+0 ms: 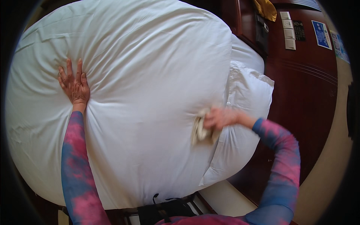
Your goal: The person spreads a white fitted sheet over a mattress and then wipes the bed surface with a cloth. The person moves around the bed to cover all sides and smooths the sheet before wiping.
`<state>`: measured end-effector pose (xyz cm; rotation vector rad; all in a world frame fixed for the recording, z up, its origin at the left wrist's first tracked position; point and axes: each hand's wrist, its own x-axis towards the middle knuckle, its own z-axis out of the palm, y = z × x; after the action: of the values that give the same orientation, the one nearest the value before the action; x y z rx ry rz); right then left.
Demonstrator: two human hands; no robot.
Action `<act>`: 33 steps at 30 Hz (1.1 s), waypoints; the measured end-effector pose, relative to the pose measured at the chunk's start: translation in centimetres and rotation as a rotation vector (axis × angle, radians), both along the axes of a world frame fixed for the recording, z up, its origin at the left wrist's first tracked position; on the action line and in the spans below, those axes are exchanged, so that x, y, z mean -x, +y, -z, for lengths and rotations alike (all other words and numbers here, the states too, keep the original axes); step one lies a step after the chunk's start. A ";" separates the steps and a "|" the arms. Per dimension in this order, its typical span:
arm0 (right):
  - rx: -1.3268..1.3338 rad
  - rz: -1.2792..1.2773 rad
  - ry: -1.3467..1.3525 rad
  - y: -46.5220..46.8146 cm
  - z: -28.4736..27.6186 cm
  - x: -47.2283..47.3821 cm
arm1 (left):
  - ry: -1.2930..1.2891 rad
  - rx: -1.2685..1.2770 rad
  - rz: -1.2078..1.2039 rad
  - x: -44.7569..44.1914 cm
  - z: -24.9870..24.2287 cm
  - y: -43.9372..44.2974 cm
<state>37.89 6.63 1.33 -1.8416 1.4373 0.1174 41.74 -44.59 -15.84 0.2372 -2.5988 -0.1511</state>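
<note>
A bed with a white sheet or duvet cover (152, 92) fills most of the view, its cloth creased in long folds. My left hand (74, 84) presses flat on it at the left, fingers spread and nothing held. Creases run outward from under that palm. At the right edge of the cover, my right hand (220, 118) grips a beige cloth (201, 129) against the white fabric. Hand and cloth are both blurred. Beyond them, a white pillow (247, 87) partly shows past the cover's edge.
A dark reddish wooden headboard (303, 98) stands at the right, with a column of white switches and sockets (288, 31). A black telephone-like device (262, 36) and yellow cloth (265, 9) are at upper right. Something black with straps (168, 211) lies at the bottom, close to my body.
</note>
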 end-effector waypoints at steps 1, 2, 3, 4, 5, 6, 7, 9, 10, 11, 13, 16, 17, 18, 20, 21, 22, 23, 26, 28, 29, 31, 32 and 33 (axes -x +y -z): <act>-0.003 0.117 0.055 1.2 0.6 3.7 | 0.000 0.005 0.002 0.0 0.0 0.0; -0.087 0.207 0.162 2.5 0.6 7.4 | 0.025 0.016 0.006 0.1 0.1 0.0; -0.124 0.279 0.235 3.2 0.7 11.3 | 0.040 0.024 0.012 0.1 0.2 0.0; -0.091 0.409 0.341 3.8 0.3 14.8 | 0.039 0.021 0.016 0.1 0.3 0.0; -0.077 0.454 0.564 4.2 -0.6 18.1 | 0.056 0.031 0.019 0.2 0.3 0.0; -0.014 0.433 1.088 4.5 -1.7 19.8 | 0.061 0.034 0.017 0.2 0.5 -0.1; -0.203 0.404 1.370 3.9 -2.6 22.2 | 0.093 0.051 0.030 0.2 0.6 -0.1; -0.091 0.542 1.661 2.8 -4.4 23.3 | 0.098 0.062 0.017 0.2 0.8 -0.2; -0.005 0.746 1.739 1.9 -5.1 22.9 | 0.110 0.076 0.020 0.2 0.9 -0.4; 0.073 0.949 1.805 1.1 -5.6 22.1 | 0.125 0.090 0.037 0.2 1.1 -0.4; 0.476 1.097 1.539 -0.1 -7.2 19.5 | 0.123 0.068 0.037 0.2 1.4 -0.4; 0.706 1.048 1.209 -1.0 -7.4 14.0 | 0.157 0.085 0.034 0.3 1.9 -0.6; 0.787 1.008 1.137 -1.4 -6.4 12.1 | 0.165 0.092 0.033 0.4 2.0 -0.7; 0.777 1.056 1.044 -1.9 -4.9 10.0 | 0.176 0.100 0.034 0.5 2.2 -0.8; 0.855 1.062 0.696 -3.6 -1.3 4.6 | 0.223 0.135 0.062 0.5 2.7 -1.3; 0.715 1.197 0.775 -4.7 1.2 -0.2 | 0.201 0.146 0.042 0.5 3.1 -1.5; 0.708 1.258 0.660 -6.3 3.4 -5.4 | 0.221 0.162 0.050 0.6 3.5 -1.9; 0.674 1.337 0.700 -7.9 5.1 -11.9 | 0.218 0.170 0.057 0.6 4.0 -2.2; 0.442 1.551 0.365 -13.2 5.4 -33.4 | 0.266 0.183 0.069 1.2 5.6 -3.4; 0.403 1.536 0.202 -16.7 3.1 -46.0 | 0.258 0.191 0.078 1.9 6.1 -4.3; 0.196 1.538 -0.027 -18.0 1.4 -51.0 | 0.195 0.194 0.071 2.3 6.0 -4.7; 0.149 1.630 -0.348 -19.2 -0.7 -57.0 | 0.003 0.204 0.025 2.5 5.1 -5.4; 0.062 1.744 -0.566 -19.4 -1.3 -58.3 | -0.160 0.183 0.067 2.1 4.2 -5.8; -0.019 1.855 -0.779 -18.8 -2.0 -58.7 | -0.133 -0.190 0.141 0.7 3.3 -5.6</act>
<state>96.57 -12.20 3.29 0.1012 1.8389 -1.2743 41.00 -50.15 -19.09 0.1354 -2.7349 -0.4475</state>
